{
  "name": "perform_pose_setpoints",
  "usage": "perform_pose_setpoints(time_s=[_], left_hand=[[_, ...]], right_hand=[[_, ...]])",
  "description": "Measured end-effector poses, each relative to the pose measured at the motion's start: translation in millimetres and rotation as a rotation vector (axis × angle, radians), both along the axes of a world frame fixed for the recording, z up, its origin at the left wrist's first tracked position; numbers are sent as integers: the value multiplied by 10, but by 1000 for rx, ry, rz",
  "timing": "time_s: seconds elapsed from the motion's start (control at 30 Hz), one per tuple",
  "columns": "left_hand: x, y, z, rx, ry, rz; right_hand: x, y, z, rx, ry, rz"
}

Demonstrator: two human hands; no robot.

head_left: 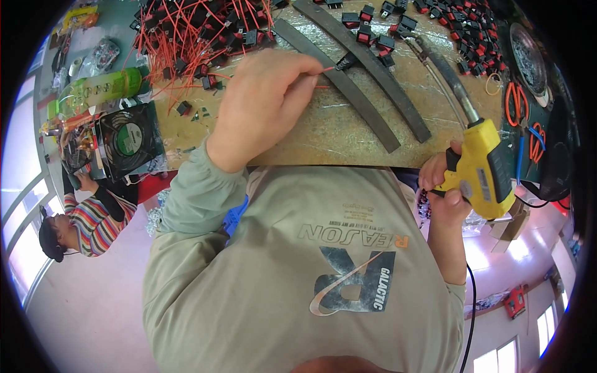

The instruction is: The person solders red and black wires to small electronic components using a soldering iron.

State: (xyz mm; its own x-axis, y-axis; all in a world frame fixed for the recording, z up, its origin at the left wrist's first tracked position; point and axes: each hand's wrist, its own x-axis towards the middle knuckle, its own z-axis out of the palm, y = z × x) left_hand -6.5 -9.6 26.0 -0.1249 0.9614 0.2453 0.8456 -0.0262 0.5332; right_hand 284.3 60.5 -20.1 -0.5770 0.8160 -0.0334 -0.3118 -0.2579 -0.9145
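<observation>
My left hand (267, 102) is closed in a pinch on a thin red wire (328, 69) over the bench. The wire's end reaches toward a small black rocker switch (348, 61) lodged between two dark flat metal bars (364, 112). In my right hand (438, 177), at the bench's front edge, is a yellow soldering gun (482, 171), fingers wrapped round its grip and trigger. Its long metal barrel (451, 81) slants up and left, with a thin tube alongside. The barrel's tip is close to several loose black-and-red switches (367, 34), apart from the pinched wire.
Switches with red wires (199, 28) are heaped at the back left. More switches (469, 37) lie back right, near a round metal dish (528, 59) and orange-handled pliers (516, 102). A fan (127, 140) and green bottle (106, 90) stand left. Another person (93, 224) sits beyond.
</observation>
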Motion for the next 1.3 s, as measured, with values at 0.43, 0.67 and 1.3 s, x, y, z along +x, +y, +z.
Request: perform_pose_setpoints(time_s=[0.43, 0.67, 1.3], left_hand=[[247, 160, -210, 296, -24, 88], [242, 139, -189, 212, 33, 115], [242, 165, -249, 291, 19, 99]], right_hand=[[52, -276, -75, -91, -106, 247], [56, -300, -147, -13, -161, 261], [23, -325, -155, -50, -155, 209]])
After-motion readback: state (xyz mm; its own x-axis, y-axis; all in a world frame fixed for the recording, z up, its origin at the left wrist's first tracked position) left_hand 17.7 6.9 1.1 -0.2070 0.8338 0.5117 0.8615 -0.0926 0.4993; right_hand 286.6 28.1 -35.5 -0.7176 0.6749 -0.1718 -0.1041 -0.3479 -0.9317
